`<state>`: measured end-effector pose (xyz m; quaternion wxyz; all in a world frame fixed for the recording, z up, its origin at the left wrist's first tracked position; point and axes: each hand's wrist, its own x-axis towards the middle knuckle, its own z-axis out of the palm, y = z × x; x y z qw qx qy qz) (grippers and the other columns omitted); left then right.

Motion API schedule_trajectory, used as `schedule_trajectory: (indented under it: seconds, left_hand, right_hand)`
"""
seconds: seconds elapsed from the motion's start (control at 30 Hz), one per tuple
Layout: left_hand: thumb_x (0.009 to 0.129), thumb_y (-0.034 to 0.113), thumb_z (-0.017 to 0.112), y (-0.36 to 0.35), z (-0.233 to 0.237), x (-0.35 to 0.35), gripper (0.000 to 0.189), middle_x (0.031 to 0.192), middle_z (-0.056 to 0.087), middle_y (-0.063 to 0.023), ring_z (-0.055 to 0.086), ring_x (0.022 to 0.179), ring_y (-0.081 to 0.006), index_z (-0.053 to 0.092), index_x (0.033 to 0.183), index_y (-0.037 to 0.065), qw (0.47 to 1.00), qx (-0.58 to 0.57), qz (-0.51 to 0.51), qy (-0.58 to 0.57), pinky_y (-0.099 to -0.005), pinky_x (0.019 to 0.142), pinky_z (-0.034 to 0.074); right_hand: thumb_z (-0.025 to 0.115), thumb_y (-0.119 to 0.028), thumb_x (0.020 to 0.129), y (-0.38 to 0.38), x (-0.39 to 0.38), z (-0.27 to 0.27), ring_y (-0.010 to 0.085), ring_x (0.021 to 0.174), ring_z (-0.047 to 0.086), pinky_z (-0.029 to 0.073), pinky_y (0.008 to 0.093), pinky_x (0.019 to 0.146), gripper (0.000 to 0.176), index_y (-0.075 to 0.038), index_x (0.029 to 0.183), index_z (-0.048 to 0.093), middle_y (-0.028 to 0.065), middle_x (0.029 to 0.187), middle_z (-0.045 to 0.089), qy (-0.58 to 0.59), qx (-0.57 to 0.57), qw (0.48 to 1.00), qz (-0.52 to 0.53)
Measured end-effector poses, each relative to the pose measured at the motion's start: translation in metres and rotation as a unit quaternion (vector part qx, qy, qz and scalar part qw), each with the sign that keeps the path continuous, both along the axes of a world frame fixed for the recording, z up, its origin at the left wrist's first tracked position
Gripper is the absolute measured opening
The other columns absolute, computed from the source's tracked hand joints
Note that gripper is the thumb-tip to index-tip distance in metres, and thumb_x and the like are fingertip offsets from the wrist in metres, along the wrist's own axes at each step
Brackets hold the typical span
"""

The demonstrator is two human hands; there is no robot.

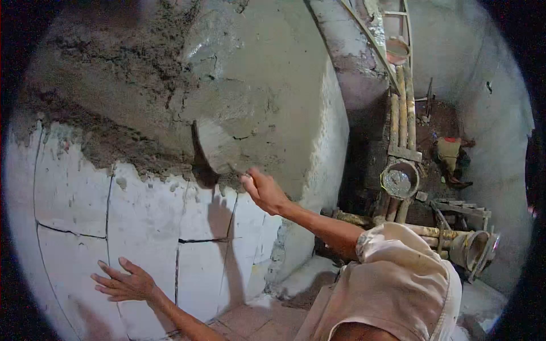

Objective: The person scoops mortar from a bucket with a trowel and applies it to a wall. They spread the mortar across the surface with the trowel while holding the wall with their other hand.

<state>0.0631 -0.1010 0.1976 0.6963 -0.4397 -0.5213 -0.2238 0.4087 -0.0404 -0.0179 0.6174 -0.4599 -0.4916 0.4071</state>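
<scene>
My right hand [266,192] is closed around the handle of a trowel [219,146], its broad blade lying close against the wet grey mortar [278,85] on the wall. Below the ragged lower edge of the mortar, bare white blocks [142,199] show with dark joints between them. My left hand [129,283] holds nothing; its fingers are spread in front of the white blocks at the lower left. Shadows of my arm and hand fall on the blocks.
Bamboo poles [402,108] form a scaffold at the right. A bucket of mortar [400,181] stands on it, with another bucket [467,250] tilted lower down and a third [397,51] farther off. A person [449,150] is on the ground below, near the far wall [495,131].
</scene>
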Motion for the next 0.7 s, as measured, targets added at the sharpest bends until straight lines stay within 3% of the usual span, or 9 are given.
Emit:
schedule_trajectory:
  seconds: [0.03, 0.17, 0.33, 0.37, 0.4, 0.5, 0.53, 0.6, 0.7]
  left_hand:
    - [0.095, 0.055, 0.048, 0.000, 0.000, 0.000, 0.055, 0.155, 0.031, -0.0040, 0.031, 0.140, -0.0376, 0.044, 0.144, 0.030, 1.000, 0.003, 0.023, -0.010, -0.0691, 0.101, 0.028]
    - [0.096, 0.056, 0.044, -0.001, 0.000, 0.002, 0.055, 0.154, 0.032, -0.0089, 0.028, 0.141, -0.0389, 0.049, 0.141, 0.024, 1.000, -0.004, 0.017, 0.005, -0.0691, 0.102, 0.024]
    - [0.097, 0.055, 0.043, 0.000, 0.001, -0.002, 0.056, 0.154, 0.031, -0.0103, 0.029, 0.140, -0.0406, 0.047, 0.142, 0.022, 0.999, -0.016, 0.027, 0.005, -0.0700, 0.102, 0.025]
    - [0.097, 0.055, 0.043, 0.001, 0.001, 0.000, 0.056, 0.154, 0.031, -0.0105, 0.029, 0.140, -0.0410, 0.047, 0.142, 0.022, 1.000, -0.010, 0.009, 0.017, -0.0704, 0.102, 0.025]
    - [0.097, 0.055, 0.043, 0.002, 0.001, 0.001, 0.056, 0.154, 0.031, -0.0107, 0.030, 0.139, -0.0413, 0.046, 0.143, 0.022, 1.000, -0.001, -0.011, 0.029, -0.0709, 0.101, 0.026]
    - [0.097, 0.055, 0.043, 0.002, -0.001, -0.004, 0.057, 0.154, 0.031, -0.0107, 0.030, 0.139, -0.0417, 0.047, 0.142, 0.022, 1.000, -0.004, 0.025, 0.017, -0.0716, 0.100, 0.026]
    - [0.097, 0.055, 0.043, 0.002, 0.000, -0.004, 0.057, 0.154, 0.031, -0.0107, 0.030, 0.139, -0.0417, 0.047, 0.142, 0.022, 1.000, 0.003, 0.026, 0.015, -0.0716, 0.100, 0.026]
    - [0.095, 0.055, 0.048, 0.002, 0.001, -0.001, 0.054, 0.152, 0.036, -0.0086, 0.035, 0.135, -0.0420, 0.046, 0.142, 0.028, 1.000, 0.008, 0.003, 0.016, -0.0697, 0.100, 0.028]
    - [0.095, 0.055, 0.046, 0.000, -0.001, -0.002, 0.054, 0.153, 0.034, -0.0078, 0.034, 0.136, -0.0423, 0.046, 0.142, 0.028, 1.000, 0.002, 0.008, 0.002, -0.0701, 0.101, 0.027]
  right_hand:
    - [0.040, -0.047, 0.100, 0.000, 0.008, -0.001, 0.0426, 0.064, 0.058, 0.044, 0.0488, 0.062, 0.047, -0.001, 0.095, 0.044, 0.0260, 0.072, 0.057, 0.013, -0.030, 0.999, -0.015]
    - [0.039, -0.047, 0.100, 0.048, 0.014, -0.002, 0.0423, 0.071, 0.060, 0.045, 0.0501, 0.066, 0.047, -0.001, 0.098, 0.046, 0.0278, 0.080, 0.059, -0.026, -0.041, 0.992, -0.114]
    - [0.040, -0.046, 0.099, 0.065, -0.011, -0.055, 0.0426, 0.077, 0.060, 0.045, 0.0521, 0.073, 0.048, 0.001, 0.098, 0.049, 0.0249, 0.083, 0.061, 0.183, -0.192, 0.957, -0.121]
    - [0.040, -0.044, 0.100, 0.079, -0.028, -0.103, 0.0325, 0.064, 0.061, 0.048, 0.0476, 0.062, 0.045, -0.001, 0.094, 0.049, 0.0193, 0.076, 0.061, 0.128, -0.156, 0.964, -0.175]
    - [0.040, -0.044, 0.100, 0.070, -0.026, -0.104, 0.0325, 0.064, 0.061, 0.048, 0.0476, 0.062, 0.045, -0.001, 0.094, 0.049, 0.0193, 0.076, 0.061, 0.127, -0.158, 0.964, -0.173]
    - [0.038, -0.050, 0.100, 0.041, -0.032, -0.105, 0.0176, 0.046, 0.051, 0.046, 0.0350, 0.042, 0.044, -0.007, 0.098, 0.044, 0.0063, 0.063, 0.051, 0.331, -0.216, 0.917, -0.047]
    - [0.038, -0.050, 0.100, 0.035, -0.039, -0.099, 0.0176, 0.046, 0.051, 0.046, 0.0350, 0.042, 0.044, -0.007, 0.098, 0.044, 0.0063, 0.063, 0.051, 0.330, -0.210, 0.919, -0.044]
    - [0.038, -0.052, 0.099, 0.019, -0.057, -0.085, 0.0179, 0.045, 0.051, 0.046, 0.0351, 0.041, 0.045, -0.008, 0.097, 0.044, 0.0061, 0.063, 0.051, 0.523, -0.273, 0.807, 0.011]
    - [0.039, -0.055, 0.097, -0.014, -0.080, -0.047, 0.0184, 0.046, 0.049, 0.046, 0.0364, 0.044, 0.047, -0.009, 0.101, 0.044, 0.0048, 0.061, 0.048, 0.548, -0.241, 0.797, 0.079]
